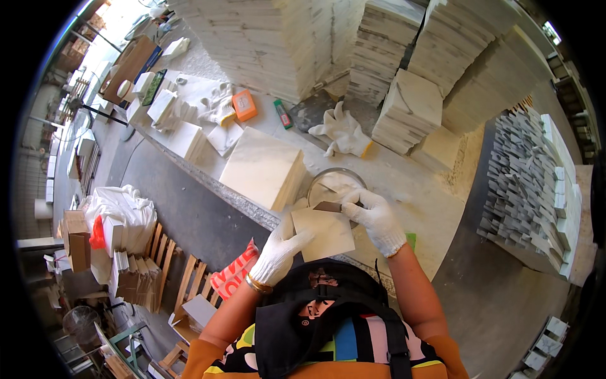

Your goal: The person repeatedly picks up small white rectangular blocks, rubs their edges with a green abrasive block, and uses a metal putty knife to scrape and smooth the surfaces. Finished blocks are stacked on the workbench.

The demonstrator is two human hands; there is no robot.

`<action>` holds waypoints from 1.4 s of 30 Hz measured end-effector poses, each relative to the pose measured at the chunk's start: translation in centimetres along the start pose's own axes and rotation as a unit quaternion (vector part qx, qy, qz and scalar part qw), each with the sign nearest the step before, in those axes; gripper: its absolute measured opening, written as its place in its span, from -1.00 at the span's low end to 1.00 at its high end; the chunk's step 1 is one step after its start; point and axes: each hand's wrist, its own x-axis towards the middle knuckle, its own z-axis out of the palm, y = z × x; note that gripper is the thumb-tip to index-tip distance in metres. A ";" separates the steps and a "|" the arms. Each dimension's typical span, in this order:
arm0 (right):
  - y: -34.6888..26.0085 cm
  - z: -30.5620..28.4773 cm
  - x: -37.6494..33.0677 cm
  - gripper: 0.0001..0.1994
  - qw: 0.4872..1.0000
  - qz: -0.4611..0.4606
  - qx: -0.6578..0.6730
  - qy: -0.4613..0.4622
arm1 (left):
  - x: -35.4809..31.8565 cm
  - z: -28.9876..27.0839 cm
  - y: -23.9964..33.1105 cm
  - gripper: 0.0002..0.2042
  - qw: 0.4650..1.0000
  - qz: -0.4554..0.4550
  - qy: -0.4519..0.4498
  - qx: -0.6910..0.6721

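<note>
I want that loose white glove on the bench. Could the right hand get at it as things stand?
Probably not at once: the right hand holds a scraper, though the bench between it and the glove lies open.

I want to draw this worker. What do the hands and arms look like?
Both hands wear white knitted gloves: left glove, right glove. The left wrist has a thin gold-coloured bangle. The forearms are bare below orange sleeves, left sleeve and right sleeve. No cables or markings show on the arms.
</note>
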 end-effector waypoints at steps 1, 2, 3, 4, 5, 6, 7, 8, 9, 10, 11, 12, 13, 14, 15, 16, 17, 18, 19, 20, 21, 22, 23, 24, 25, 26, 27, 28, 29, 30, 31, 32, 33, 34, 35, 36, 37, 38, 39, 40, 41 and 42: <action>0.3 -0.1 0.1 -0.84 1.000 -0.011 -0.024 0.014 | 0.3 -0.2 0.0 -0.41 1.000 -0.003 -0.004 -0.009; 0.9 -0.2 0.2 -0.84 0.998 -0.022 -0.047 0.029 | 0.5 -0.3 -0.2 -0.46 1.000 -0.005 -0.007 -0.019; 1.2 -0.2 0.4 -0.84 0.996 -0.034 -0.070 0.041 | 0.5 -0.5 -0.5 -0.48 1.000 0.001 0.003 -0.022; 1.1 -0.4 0.3 -0.85 0.993 -0.023 -0.086 0.075 | 0.6 -0.7 -0.8 -0.50 1.000 0.007 0.014 -0.026; 1.0 -0.9 0.2 -0.86 0.989 -0.012 -0.101 0.110 | 0.6 -0.7 -1.0 -0.52 0.999 0.014 0.024 -0.030; 0.9 -1.3 0.1 -0.87 0.983 -0.001 -0.116 0.144 | 0.5 -0.7 -1.0 -0.52 0.999 0.016 0.030 -0.033; 0.9 -1.4 0.0 -0.88 0.973 0.007 -0.170 0.158 | 0.3 -0.6 -0.8 -0.52 0.999 0.018 0.037 -0.036; 0.8 -1.5 -0.2 -0.89 0.960 0.014 -0.222 0.172 | 0.2 -0.5 -0.8 -0.52 0.998 0.020 0.043 -0.038; 0.7 -1.7 -0.4 -0.89 0.943 0.022 -0.273 0.188 | 0.2 -0.6 -0.9 -0.52 0.998 0.025 0.044 -0.030; 1.4 -1.7 -0.5 -0.88 0.926 -0.006 -0.328 0.187 | 0.3 -0.6 -1.1 -0.51 0.998 0.030 0.046 -0.021; 2.7 -1.8 -0.4 -0.87 0.905 -0.034 -0.382 0.185 | 0.3 -0.7 -1.2 -0.51 0.998 0.035 0.047 -0.012; 3.1 -1.7 -0.3 -0.85 0.880 -0.062 -0.434 0.182 | 0.3 -0.6 -1.2 -0.51 0.998 0.033 0.050 -0.011; 3.3 -1.7 -0.5 -0.84 0.873 -0.054 -0.450 0.179 | 0.3 -0.5 -1.1 -0.51 0.998 0.031 0.053 -0.011; 3.5 -1.6 -0.6 -0.84 0.866 -0.046 -0.467 0.175 | 0.3 -0.5 -1.1 -0.51 0.998 0.029 0.056 -0.010; 3.6 -1.4 -0.6 -0.83 0.858 -0.038 -0.482 0.170 | 0.3 -0.6 -1.3 -0.50 0.998 0.036 0.059 -0.010; 3.5 -1.3 -0.5 -0.83 0.858 -0.013 -0.491 0.154 | 0.4 -0.7 -1.6 -0.49 0.997 0.043 0.062 -0.010; 3.3 -1.1 -0.5 -0.83 0.856 0.013 -0.498 0.138 | 0.4 -0.8 -1.7 -0.49 0.997 0.050 0.065 -0.010; 3.2 -1.1 -0.6 -0.83 0.853 0.039 -0.506 0.123 | 0.5 -0.8 -1.7 -0.48 0.997 0.047 0.069 -0.007; 3.5 -1.1 -0.6 -0.83 0.865 0.038 -0.486 0.123 | 0.5 -0.8 -1.5 -0.48 0.996 0.043 0.073 -0.004; 4.2 -1.2 -0.7 -0.83 0.876 0.036 -0.465 0.122 | 0.6 -0.8 -1.4 -0.47 0.996 0.040 0.077 -0.001; 4.6 -1.3 -0.7 -0.83 0.887 0.034 -0.445 0.121 | 0.6 -0.8 -1.4 -0.48 0.996 0.034 0.082 0.002; 4.9 -1.5 -0.7 -0.82 0.909 0.059 -0.395 0.121 | 0.6 -0.8 -1.5 -0.49 0.996 0.028 0.087 0.005; 5.1 -1.7 -0.7 -0.82 0.927 0.085 -0.344 0.122 | 0.6 -0.7 -1.5 -0.49 0.995 0.023 0.092 0.008; 5.0 -1.8 -0.6 -0.81 0.943 0.109 -0.292 0.121 | 0.6 -0.7 -1.5 -0.49 0.995 0.038 0.093 0.009; 4.8 -1.9 -0.5 -0.81 0.954 0.128 -0.240 0.125 | 0.8 -0.6 -1.6 -0.49 0.994 0.053 0.094 0.009; 4.4 -1.9 -0.6 -0.81 0.963 0.145 -0.187 0.129 | 0.8 -0.5 -1.7 -0.50 0.993 0.068 0.094 0.010; 3.8 -1.9 -0.7 -0.81 0.969 0.163 -0.133 0.133 | 0.9 -0.3 -1.6 -0.51 0.993 0.071 0.099 0.006; 3.0 -1.7 -0.8 -0.82 0.972 0.147 -0.122 0.137 | 0.9 -0.1 -1.3 -0.53 0.992 0.073 0.105 0.002; 1.9 -1.2 -0.9 -0.82 0.975 0.131 -0.111 0.142 | 0.9 0.0 -1.2 -0.55 0.991 0.074 0.110 -0.002; 1.2 -0.7 -1.0 -0.82 0.977 0.114 -0.099 0.148 | 1.0 0.0 -1.2 -0.55 0.991 0.074 0.111 -0.004; 1.1 -0.3 -1.0 -0.82 0.975 0.060 -0.157 0.147 | 1.1 0.1 -1.2 -0.54 0.991 0.073 0.111 -0.006; 1.1 0.2 -1.0 -0.82 0.966 0.006 -0.214 0.145 | 1.2 0.1 -1.3 -0.54 0.991 0.072 0.111 -0.009; 0.7 0.8 -0.9 -0.82 0.951 -0.049 -0.271 0.141 | 1.3 0.1 -1.4 -0.54 0.991 0.077 0.111 -0.016; 0.2 1.4 -1.0 -0.84 0.935 -0.090 -0.309 0.148 | 1.5 0.2 -1.6 -0.54 0.990 0.082 0.111 -0.023; -0.7 1.9 -1.1 -0.85 0.916 -0.131 -0.346 0.154 | 1.7 0.2 -1.9 -0.54 0.989 0.088 0.111 -0.030; -1.2 2.2 -1.2 -0.86 0.894 -0.171 -0.382 0.158 | 1.9 -0.1 -2.1 -0.52 0.991 0.085 0.106 -0.017; -1.2 2.1 -1.4 -0.86 0.891 -0.160 -0.393 0.161 | 2.0 -0.4 -2.5 -0.50 0.991 0.082 0.101 -0.004; -1.2 1.7 -1.6 -0.85 0.887 -0.149 -0.405 0.164 | 2.1 -0.6 -2.6 -0.47 0.992 0.080 0.097 0.009; -1.1 1.3 -1.9 -0.85 0.883 -0.138 -0.416 0.167 | 2.0 -0.5 -2.4 -0.47 0.992 0.083 0.097 0.018; -0.8 0.8 -2.1 -0.86 0.880 -0.123 -0.426 0.173 | 1.9 -0.2 -2.1 -0.48 0.991 0.087 0.098 0.026; -0.3 0.3 -2.2 -0.86 0.876 -0.108 -0.436 0.178 | 1.8 -0.1 -1.9 -0.48 0.990 0.090 0.099 0.034; 0.2 -0.2 -2.3 -0.87 0.872 -0.093 -0.444 0.184 | 1.8 -0.1 -1.9 -0.49 0.990 0.095 0.099 0.032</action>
